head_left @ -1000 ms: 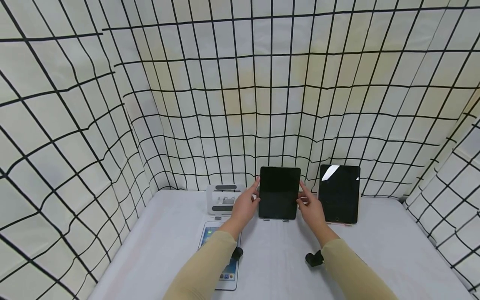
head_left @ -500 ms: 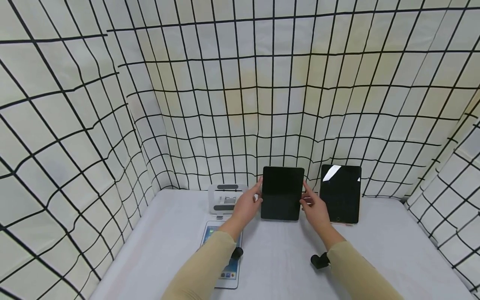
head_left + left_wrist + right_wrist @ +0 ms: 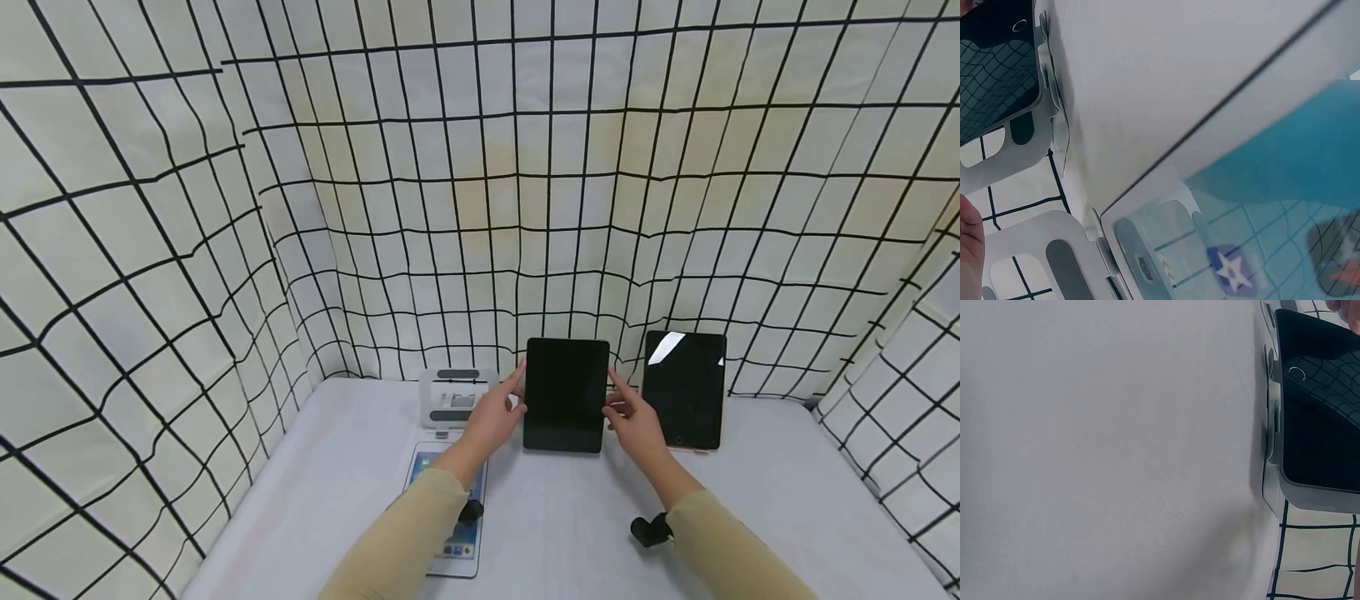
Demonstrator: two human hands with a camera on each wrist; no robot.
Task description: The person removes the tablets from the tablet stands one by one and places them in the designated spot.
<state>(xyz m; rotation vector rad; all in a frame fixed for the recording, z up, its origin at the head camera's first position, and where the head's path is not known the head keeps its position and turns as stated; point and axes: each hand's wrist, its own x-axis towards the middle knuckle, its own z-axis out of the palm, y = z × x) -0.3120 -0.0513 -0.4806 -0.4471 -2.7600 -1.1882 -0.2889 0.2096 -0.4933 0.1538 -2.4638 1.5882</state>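
Note:
My left hand and right hand hold a black tablet by its two long sides, thumbs and fingers at the edges. The tablet stands upright with its dark screen facing me. A white stand with grey pads shows behind it in the left wrist view, and its small hooks run along the tablet's lower edge in the right wrist view. In the head view the tablet covers that stand. The fingers behind the tablet are hidden.
Left of the hands stands a bare white stand. In front of it a white tablet with a lit screen lies flat, partly under my left sleeve. On the right another black tablet leans upright. A grid-patterned cloth wall rises behind.
The tablet has come slightly down and forward between my hands; its lower edge now covers the hooks that showed below it earlier. Both hands keep their grip on its sides.

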